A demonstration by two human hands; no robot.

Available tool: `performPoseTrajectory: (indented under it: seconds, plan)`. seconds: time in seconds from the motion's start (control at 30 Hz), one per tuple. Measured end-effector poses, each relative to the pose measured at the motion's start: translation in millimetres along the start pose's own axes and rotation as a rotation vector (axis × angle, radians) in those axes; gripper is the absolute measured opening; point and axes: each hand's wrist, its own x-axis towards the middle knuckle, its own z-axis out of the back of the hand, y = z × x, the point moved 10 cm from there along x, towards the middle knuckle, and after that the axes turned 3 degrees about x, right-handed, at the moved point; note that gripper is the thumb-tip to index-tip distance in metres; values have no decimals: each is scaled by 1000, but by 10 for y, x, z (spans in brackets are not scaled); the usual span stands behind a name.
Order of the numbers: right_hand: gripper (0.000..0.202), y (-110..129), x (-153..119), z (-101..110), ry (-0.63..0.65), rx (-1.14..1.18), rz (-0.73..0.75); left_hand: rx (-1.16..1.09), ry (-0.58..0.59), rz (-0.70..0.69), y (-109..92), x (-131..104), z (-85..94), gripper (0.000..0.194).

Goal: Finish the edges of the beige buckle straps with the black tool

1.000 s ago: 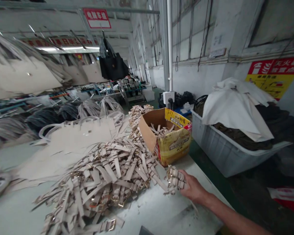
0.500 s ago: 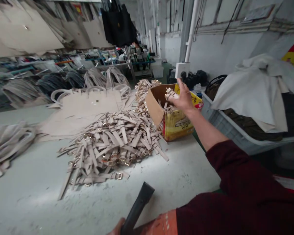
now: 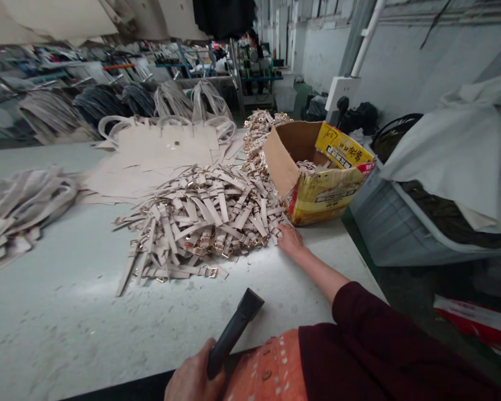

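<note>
A large heap of beige straps with gold buckles (image 3: 209, 217) lies on the pale table. At the heap's right edge, my right hand (image 3: 291, 240) reaches down with its fingers curled on a few buckle straps. How many it grips is hidden. The open cardboard box (image 3: 325, 195), yellow and red outside, stands just beyond that hand and has more straps (image 3: 313, 167) inside. Low in the view, my left hand (image 3: 196, 373) is wrapped round a black tube with a flared, flat end (image 3: 236, 331), which points up and away from me.
Flat beige bag panels with handles (image 3: 150, 156) lie behind the heap. Bundled straps (image 3: 25, 206) lie at the left. A grey plastic bin (image 3: 384, 228) with cloth stands beyond the table's right edge. Bags hang overhead, and a person (image 3: 254, 50) sits far back.
My right hand has moved from above the box, where it held straps, down to the right edge of the heap. The view has shifted, and more of my left hand shows on the black tube.
</note>
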Motion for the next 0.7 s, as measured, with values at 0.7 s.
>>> performPoseTrajectory:
  seconds: [0.7]
  plan:
    - [20,354,-1604,-319,149,170,480,113,27,-63,52,42,-66,29]
